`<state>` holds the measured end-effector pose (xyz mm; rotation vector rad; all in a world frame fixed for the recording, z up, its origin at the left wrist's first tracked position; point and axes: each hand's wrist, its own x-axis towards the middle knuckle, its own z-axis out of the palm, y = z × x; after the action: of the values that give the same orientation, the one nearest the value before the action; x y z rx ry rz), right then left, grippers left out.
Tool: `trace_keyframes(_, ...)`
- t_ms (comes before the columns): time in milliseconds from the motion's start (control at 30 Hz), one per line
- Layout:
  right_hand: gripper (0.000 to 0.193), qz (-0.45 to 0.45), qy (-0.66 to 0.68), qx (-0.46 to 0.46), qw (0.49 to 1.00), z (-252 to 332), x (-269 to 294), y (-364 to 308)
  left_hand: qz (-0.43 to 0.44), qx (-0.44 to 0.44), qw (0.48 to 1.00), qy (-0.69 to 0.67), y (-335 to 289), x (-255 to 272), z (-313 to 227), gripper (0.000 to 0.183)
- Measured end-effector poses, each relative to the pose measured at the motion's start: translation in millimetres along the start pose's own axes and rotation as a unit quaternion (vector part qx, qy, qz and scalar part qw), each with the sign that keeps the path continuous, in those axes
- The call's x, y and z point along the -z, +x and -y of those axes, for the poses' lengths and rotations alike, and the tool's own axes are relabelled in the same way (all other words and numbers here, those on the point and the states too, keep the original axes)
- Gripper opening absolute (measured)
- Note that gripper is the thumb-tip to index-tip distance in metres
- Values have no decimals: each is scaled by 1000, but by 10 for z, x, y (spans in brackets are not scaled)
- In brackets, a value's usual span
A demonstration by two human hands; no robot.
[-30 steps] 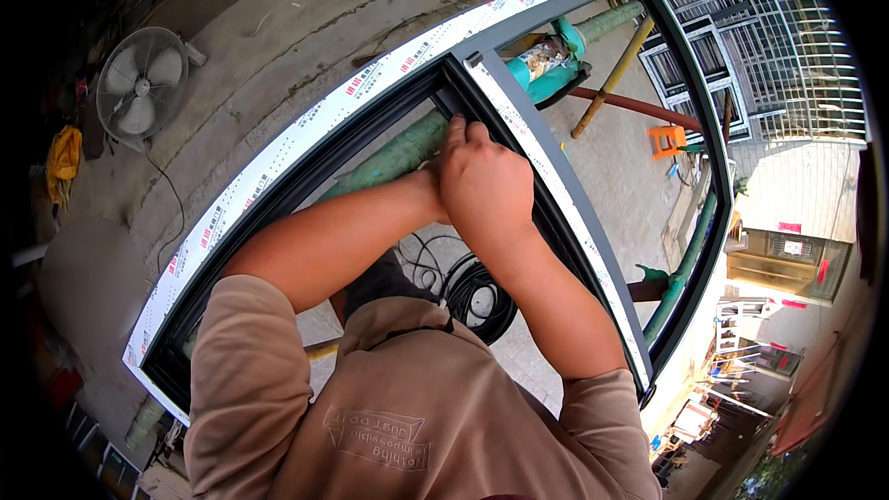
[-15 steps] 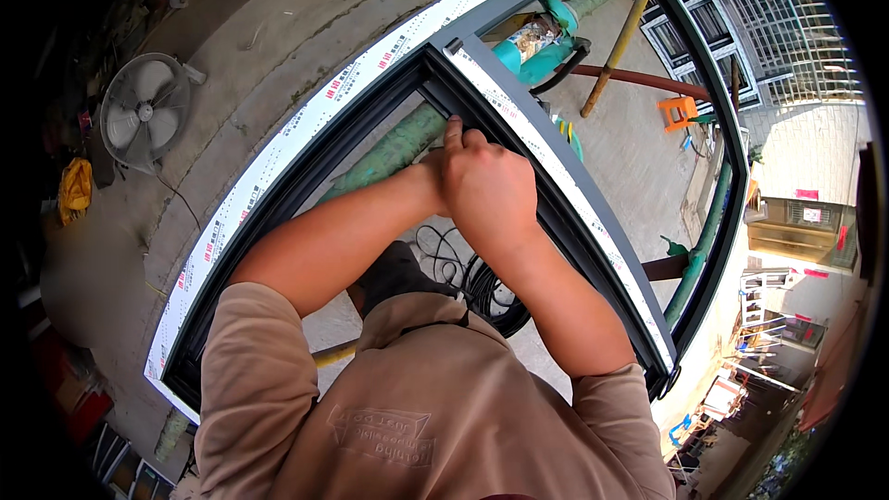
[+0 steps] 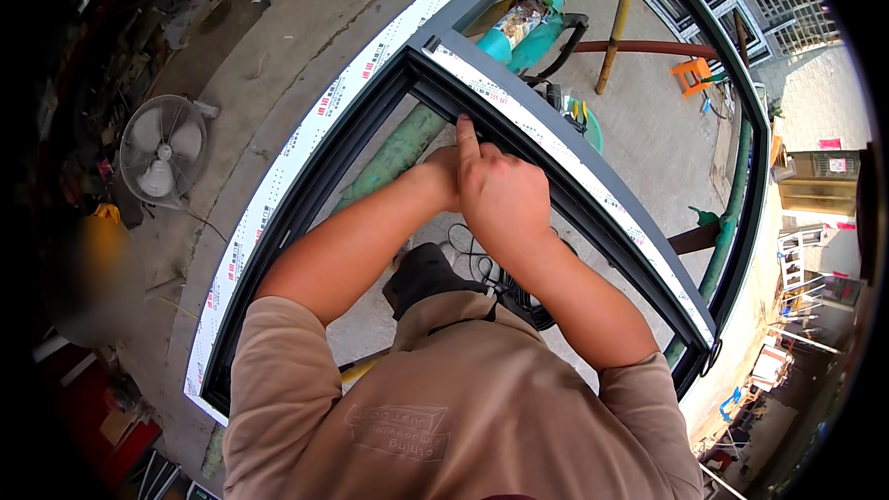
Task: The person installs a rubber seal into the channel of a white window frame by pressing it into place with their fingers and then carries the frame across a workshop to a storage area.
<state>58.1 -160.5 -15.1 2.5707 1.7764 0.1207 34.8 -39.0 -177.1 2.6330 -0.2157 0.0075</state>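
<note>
Both hands meet at the far inner corner of the dark window frame in the head view: the right hand has its fingers curled closed with the forefinger pressed straight against the frame's inner edge, while the left hand sits mostly hidden behind it, so its grip cannot be told. Judging by this, the step is pressing something into the frame's inner channel, and the next move calls for sliding along the bar, whose long axis runs from far left to near right

Concrete floor; fan, orange stool
</note>
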Motion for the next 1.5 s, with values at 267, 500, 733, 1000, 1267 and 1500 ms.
trace_keyframes(267, 41, -113, 47, -75, 990, -92, -174, -94, 142, 87, 984, -58, 28, 582, -341, 43)
trace_keyframes(500, 55, -153, 64, -76, 983, -108, -364, -271, 159, 80, 982, -59, 26, 517, -293, 34)
trace_keyframes(733, 72, -75, 67, -69, 993, -167, -314, -331, 170, 105, 978, -59, 34, 458, -269, 27)
trace_keyframes(1000, 71, -31, 54, -53, 997, -156, -183, -344, 158, 95, 981, -65, 32, 303, -161, 33)
trace_keyframes(1267, 70, -3, 12, -22, 1000, 14, -17, -148, 147, 9, 989, -30, 2, -38, 184, 31)
trace_keyframes(1500, 69, 17, 28, -10, 999, -45, -15, -146, 183, 18, 983, -8, 34, 3, 162, 31)
